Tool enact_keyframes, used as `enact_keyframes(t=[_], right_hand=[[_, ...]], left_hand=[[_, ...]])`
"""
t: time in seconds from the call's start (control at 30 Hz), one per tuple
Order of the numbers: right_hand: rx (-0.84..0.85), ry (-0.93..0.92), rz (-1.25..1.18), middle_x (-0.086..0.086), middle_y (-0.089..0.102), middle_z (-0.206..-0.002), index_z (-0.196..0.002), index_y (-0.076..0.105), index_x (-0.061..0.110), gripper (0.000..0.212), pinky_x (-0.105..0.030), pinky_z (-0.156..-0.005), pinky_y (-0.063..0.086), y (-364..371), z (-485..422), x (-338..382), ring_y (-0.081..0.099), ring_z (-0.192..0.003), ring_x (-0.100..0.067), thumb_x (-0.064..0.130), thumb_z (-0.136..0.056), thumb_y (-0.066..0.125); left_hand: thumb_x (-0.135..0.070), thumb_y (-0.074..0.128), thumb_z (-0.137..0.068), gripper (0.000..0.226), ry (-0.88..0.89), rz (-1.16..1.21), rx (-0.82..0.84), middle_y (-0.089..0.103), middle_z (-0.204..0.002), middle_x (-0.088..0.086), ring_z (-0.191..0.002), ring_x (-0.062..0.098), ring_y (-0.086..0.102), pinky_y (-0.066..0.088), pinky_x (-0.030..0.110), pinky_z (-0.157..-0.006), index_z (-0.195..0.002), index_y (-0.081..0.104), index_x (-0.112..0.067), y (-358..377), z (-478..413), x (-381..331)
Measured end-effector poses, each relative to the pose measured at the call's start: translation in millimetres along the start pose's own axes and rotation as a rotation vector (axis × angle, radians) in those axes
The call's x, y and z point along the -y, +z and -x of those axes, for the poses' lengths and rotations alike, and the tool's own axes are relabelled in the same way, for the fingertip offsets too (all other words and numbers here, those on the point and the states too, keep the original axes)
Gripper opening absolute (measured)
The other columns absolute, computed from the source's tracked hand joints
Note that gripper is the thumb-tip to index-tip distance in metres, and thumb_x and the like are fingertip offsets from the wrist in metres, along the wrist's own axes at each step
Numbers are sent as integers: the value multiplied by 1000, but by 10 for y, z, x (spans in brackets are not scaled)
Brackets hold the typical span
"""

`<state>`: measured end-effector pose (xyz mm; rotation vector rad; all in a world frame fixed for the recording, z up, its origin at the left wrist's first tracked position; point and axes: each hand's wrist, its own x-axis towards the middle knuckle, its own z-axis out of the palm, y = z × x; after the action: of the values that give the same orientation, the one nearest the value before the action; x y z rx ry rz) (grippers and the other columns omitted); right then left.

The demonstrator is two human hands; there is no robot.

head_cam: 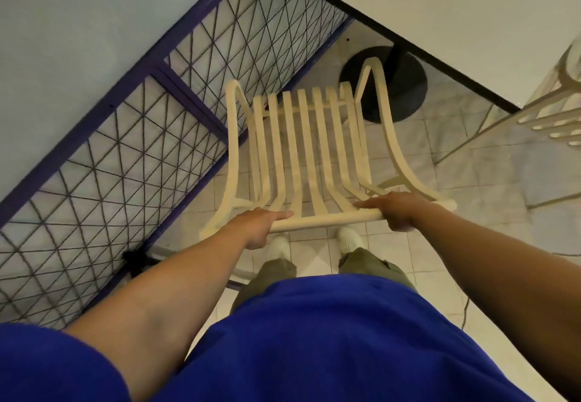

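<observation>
A cream slatted chair (314,150) stands in front of me on the tiled floor, seen from above and behind. Both hands hold the round top rail of its backrest. My left hand (261,227) grips the rail near its left end, with the index finger lying along it. My right hand (394,210) grips the rail towards its right end, fingers curled under it. The chair's seat points away from me, towards a table.
A purple-framed wire mesh panel (141,137) runs along the left, close to the chair. A white table top (456,8) with a black edge and a black round pedestal base (405,87) lies ahead. Another cream chair (553,112) stands at the right. My feet are just behind the chair.
</observation>
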<state>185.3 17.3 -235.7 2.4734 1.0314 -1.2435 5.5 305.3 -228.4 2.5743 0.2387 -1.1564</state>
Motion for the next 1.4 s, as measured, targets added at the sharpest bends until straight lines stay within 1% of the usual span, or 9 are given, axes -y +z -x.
enact_keyframes(t=[0.23,0.4,0.57,0.7,0.9,1.0,1.17,1.3,1.4], right_hand=[[-57,65,-59,1,56,-123,-145,15,57,91,-28,-65,43,130,35,252,47,-73,-7,8,-85,62],[-43,120,-77,0,57,-125,-149,16,50,89,-30,-71,47,135,45,403,48,-81,-11,6,-85,61],[-72,177,-129,0,56,-130,-149,20,47,85,-29,-71,41,92,39,593,47,-85,-13,7,-85,59],[-86,220,-180,2,56,-129,-149,22,45,84,-29,-75,43,125,4,756,54,-95,-15,7,-85,61],[-77,233,-291,3,57,-119,-149,24,44,82,-28,-70,42,148,-31,898,49,-81,-11,7,-85,60],[-71,230,-307,1,57,-121,-150,22,43,85,-30,-73,47,146,-57,920,52,-84,-13,7,-84,62],[-57,219,-384,3,52,-106,-150,13,46,92,-27,-64,46,114,-31,882,51,-75,-9,10,-82,64],[-2,108,-409,1,54,-128,-150,21,44,87,-30,-77,45,108,-38,823,52,-93,-13,20,-79,66],[30,46,-437,1,51,-133,-150,22,43,87,-34,-87,45,84,-58,778,51,-101,-15,21,-79,67]], left_hand=[[-2,55,-88,94,37,-74,11,48,-93,-6,-76,15,53,51,35,-65,-140,14,-69,-204,-44,240],[-4,57,-89,93,86,-144,19,48,-98,-5,-80,14,52,53,38,-73,-142,14,-67,-370,-121,385],[-2,56,-87,94,136,-194,30,46,-94,-8,-77,14,53,48,35,-66,-139,17,-70,-592,-246,577],[-1,58,-85,96,172,-258,40,43,-88,-11,-71,13,51,38,31,-57,-138,18,-70,-773,-321,715],[2,54,-87,93,215,-325,73,44,-91,-10,-74,13,50,41,32,-58,-141,22,-67,-961,-416,793],[0,56,-87,92,226,-337,73,50,-98,-4,-79,15,52,45,34,-65,-142,22,-65,-1009,-449,805],[-3,58,-86,90,229,-336,54,54,-122,-3,-87,15,51,41,31,-68,-143,24,-64,-1030,-442,816],[-3,58,-83,97,220,-277,116,46,-142,-7,-96,13,51,45,30,-75,-139,17,-71,-1005,-448,898],[2,61,-78,109,224,-243,157,43,-143,-8,-100,12,53,51,33,-81,-134,11,-77,-1018,-453,938]])
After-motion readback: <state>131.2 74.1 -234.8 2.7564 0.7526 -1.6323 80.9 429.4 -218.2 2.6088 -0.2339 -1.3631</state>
